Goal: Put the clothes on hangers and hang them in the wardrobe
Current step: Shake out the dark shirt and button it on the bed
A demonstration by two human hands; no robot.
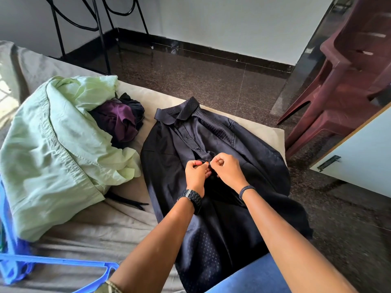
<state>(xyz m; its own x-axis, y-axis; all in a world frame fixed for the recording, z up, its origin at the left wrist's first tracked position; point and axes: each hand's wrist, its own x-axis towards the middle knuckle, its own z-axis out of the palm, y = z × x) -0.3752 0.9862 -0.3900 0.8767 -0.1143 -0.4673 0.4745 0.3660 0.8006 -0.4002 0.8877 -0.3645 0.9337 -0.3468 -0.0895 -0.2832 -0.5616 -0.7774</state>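
Note:
A dark navy dotted shirt (249,157) lies flat, collar away from me, on the grey-sheeted bed (88,233). My left hand (195,172) and my right hand (227,168) meet at the middle of its button placket, both pinching the fabric there. The buttons above my hands look fastened. A pale green shirt (53,149) lies crumpled to the left, with purple and dark clothes (120,121) beside it. Blue plastic hangers (63,263) lie at the lower left of the bed.
A white wardrobe door (364,159) with a metal latch stands open at the right. Maroon plastic chairs (347,85) are stacked behind it. A black metal stand (101,39) is at the back left on the dark speckled floor (211,77).

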